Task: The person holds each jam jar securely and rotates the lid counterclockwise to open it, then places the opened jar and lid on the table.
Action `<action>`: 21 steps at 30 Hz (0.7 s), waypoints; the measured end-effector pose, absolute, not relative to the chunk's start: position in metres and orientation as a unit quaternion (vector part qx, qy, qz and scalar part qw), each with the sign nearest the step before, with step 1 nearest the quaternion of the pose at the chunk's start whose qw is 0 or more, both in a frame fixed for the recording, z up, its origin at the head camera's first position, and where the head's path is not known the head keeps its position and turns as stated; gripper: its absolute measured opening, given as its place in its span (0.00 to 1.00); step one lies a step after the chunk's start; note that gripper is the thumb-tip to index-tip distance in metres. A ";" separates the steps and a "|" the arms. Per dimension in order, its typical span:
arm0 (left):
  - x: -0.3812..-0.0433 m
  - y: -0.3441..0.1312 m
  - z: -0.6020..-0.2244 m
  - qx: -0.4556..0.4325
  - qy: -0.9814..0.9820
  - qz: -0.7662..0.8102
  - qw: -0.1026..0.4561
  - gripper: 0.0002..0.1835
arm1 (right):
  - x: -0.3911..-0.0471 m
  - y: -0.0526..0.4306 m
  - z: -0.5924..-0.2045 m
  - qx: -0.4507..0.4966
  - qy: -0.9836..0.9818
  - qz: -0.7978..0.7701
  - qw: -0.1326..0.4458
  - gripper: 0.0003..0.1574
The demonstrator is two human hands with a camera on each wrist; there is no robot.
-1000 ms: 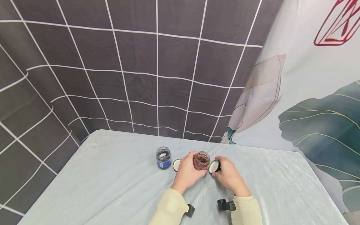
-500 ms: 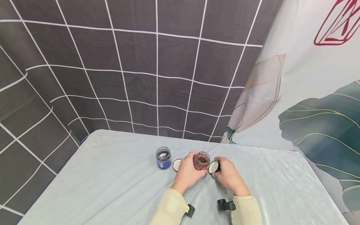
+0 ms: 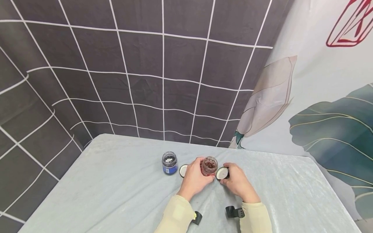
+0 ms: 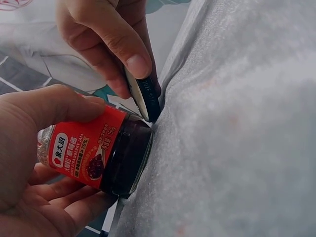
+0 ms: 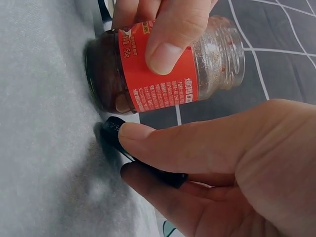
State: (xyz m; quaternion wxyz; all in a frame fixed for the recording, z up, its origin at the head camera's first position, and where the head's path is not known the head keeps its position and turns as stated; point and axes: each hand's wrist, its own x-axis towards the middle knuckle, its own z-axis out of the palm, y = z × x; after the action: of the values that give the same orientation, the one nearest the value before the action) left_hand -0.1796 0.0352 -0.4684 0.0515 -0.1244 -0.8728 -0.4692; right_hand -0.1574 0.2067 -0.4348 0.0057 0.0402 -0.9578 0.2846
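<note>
My left hand (image 3: 194,178) grips an uncapped glass jar of strawberry jam (image 4: 94,150) with a red label, upright on the table. Its open mouth shows in the head view, with dark red jam low inside. To the right of the jar, my right hand (image 3: 236,181) pinches a black jar lid (image 3: 222,173) between thumb and fingers. The lid is tilted, its pale underside facing up and toward the jar, its lower edge at the cloth. In the right wrist view the thumb lies along the lid's dark rim (image 5: 114,129).
Left of my hands stands another open jar (image 3: 169,163) with a blue label and dark contents. A second lid (image 3: 183,170), pale underside up, lies beside it, partly behind my left hand. A light grey cloth (image 3: 116,181) covers the table, and a dark gridded curtain (image 3: 145,81) hangs behind.
The lid in my right hand has tipped slightly, so more of its pale underside faces up. My left hand and the jam jar stay in place.
</note>
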 end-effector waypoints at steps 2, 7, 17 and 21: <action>-0.180 0.035 -0.469 -0.124 -0.873 -0.469 0.052 0.35 | -0.157 0.207 -0.435 0.038 -0.958 0.283 0.003 0.37; -0.179 0.035 -0.469 -0.123 -0.873 -0.468 0.055 0.36 | -0.157 0.207 -0.435 0.039 -0.960 0.279 0.001 0.36; -0.180 0.036 -0.469 -0.120 -0.872 -0.471 0.054 0.36 | -0.157 0.207 -0.436 0.044 -0.959 0.281 0.005 0.36; -0.179 0.036 -0.469 -0.119 -0.871 -0.473 0.054 0.35 | -0.157 0.208 -0.437 0.045 -0.957 0.286 0.006 0.36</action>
State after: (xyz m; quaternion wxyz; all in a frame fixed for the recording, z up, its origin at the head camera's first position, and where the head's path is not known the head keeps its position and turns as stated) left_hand -0.1794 0.0358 -0.4694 0.0538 -0.1190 -0.8713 -0.4731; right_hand -0.1567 0.2076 -0.4371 0.0060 0.0448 -0.9571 0.2863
